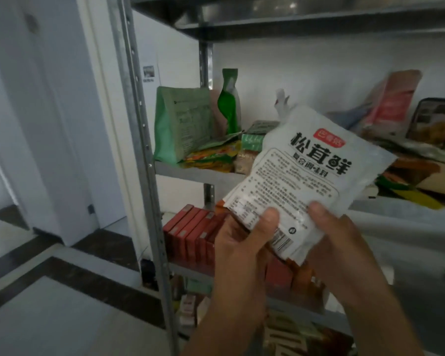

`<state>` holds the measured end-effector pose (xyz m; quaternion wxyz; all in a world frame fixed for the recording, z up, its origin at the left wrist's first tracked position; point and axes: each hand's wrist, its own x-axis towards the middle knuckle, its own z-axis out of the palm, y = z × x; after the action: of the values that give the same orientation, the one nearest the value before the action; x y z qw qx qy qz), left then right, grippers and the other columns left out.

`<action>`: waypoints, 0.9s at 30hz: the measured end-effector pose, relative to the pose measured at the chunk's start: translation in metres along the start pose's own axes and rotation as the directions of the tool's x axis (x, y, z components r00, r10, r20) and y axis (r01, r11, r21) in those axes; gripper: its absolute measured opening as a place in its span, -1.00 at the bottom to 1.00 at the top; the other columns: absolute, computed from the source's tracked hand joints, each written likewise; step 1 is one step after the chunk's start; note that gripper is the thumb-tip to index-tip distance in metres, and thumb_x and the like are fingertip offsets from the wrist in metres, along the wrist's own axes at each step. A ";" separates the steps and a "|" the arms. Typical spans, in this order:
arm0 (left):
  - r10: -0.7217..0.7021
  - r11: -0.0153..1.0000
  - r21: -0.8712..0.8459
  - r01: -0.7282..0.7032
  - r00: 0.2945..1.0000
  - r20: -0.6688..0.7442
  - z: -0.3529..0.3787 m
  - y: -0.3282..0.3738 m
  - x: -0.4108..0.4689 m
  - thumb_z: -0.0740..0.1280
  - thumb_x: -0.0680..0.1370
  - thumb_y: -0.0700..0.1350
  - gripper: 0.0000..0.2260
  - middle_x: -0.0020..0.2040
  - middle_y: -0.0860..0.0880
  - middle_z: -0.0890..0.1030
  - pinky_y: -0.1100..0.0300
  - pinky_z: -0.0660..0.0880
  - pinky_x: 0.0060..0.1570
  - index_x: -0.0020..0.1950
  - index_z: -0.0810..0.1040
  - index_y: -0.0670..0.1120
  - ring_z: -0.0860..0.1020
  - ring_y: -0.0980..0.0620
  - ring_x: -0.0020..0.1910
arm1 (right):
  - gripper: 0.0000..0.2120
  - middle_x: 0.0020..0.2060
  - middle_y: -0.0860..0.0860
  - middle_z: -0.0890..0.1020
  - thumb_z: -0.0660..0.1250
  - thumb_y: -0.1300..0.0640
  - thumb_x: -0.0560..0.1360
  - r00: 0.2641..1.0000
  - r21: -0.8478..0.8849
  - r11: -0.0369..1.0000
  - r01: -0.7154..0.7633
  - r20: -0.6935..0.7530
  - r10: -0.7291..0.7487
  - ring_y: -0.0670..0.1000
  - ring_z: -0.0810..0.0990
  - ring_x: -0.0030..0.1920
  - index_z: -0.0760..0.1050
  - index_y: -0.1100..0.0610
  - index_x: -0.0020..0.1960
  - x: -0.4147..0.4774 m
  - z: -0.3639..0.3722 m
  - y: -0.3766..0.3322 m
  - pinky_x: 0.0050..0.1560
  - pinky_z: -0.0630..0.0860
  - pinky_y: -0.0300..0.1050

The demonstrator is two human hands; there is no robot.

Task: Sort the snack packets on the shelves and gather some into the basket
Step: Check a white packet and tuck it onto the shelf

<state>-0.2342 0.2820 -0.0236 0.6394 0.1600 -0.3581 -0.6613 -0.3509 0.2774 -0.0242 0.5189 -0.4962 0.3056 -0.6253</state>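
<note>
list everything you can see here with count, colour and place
white packet: one, white, black print, held before the middle shelf
large bag: one, pale green, upright at the middle shelf's left end
slim pouch: one, bright green, right of the large bag
flat packets: small pile, yellow and green, below the slim pouch
boxes: a row, red, lower shelf
leaning bag: one, pink, middle shelf, far right
shelf rack: one, grey metal, ahead
left hand: pinches the white packet's lower edge
right hand: pinches the white packet's lower edge
</note>
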 end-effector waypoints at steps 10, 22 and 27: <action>0.442 0.677 0.713 -0.184 0.876 -0.194 -0.065 -0.038 -0.037 0.46 0.48 -0.04 -0.49 0.23 0.12 0.40 0.34 0.49 0.10 0.33 0.31 0.16 0.49 0.09 0.21 | -0.89 -0.10 -0.05 0.72 0.39 0.07 0.43 0.926 -0.281 0.959 -0.023 -0.368 -0.086 -0.02 0.69 -0.05 0.63 -0.04 -0.06 -0.018 0.010 0.029 0.08 0.58 0.13; 0.430 0.582 0.780 -0.232 0.901 -0.053 -0.060 -0.037 -0.063 0.45 0.38 -0.01 -0.79 -0.16 0.16 0.65 0.40 0.50 -0.23 -0.02 0.54 0.09 0.60 0.25 -0.16 | -0.31 0.08 -0.14 0.66 0.22 -0.54 0.24 0.971 -0.444 0.893 -0.067 -0.236 -0.045 -0.18 0.61 0.10 0.51 -0.15 0.21 -0.083 0.013 0.023 0.08 0.50 -0.26; 0.029 0.977 0.211 -0.023 0.999 -0.028 -0.032 -0.034 -0.051 0.44 0.43 -0.16 -0.74 0.04 -0.02 0.69 0.17 0.60 -0.10 0.11 0.63 0.00 0.66 -0.03 0.04 | -0.53 -0.08 -0.29 0.66 0.39 -0.07 0.28 0.949 -0.309 0.947 -0.088 -0.315 -0.014 -0.27 0.63 -0.05 0.43 -0.14 0.19 -0.084 -0.019 0.013 -0.23 0.52 -0.43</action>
<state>-0.2313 0.3204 -0.0813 0.6329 0.2322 -0.4183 -0.6087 -0.3664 0.3509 -0.0677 0.3887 -0.4622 0.4903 -0.6284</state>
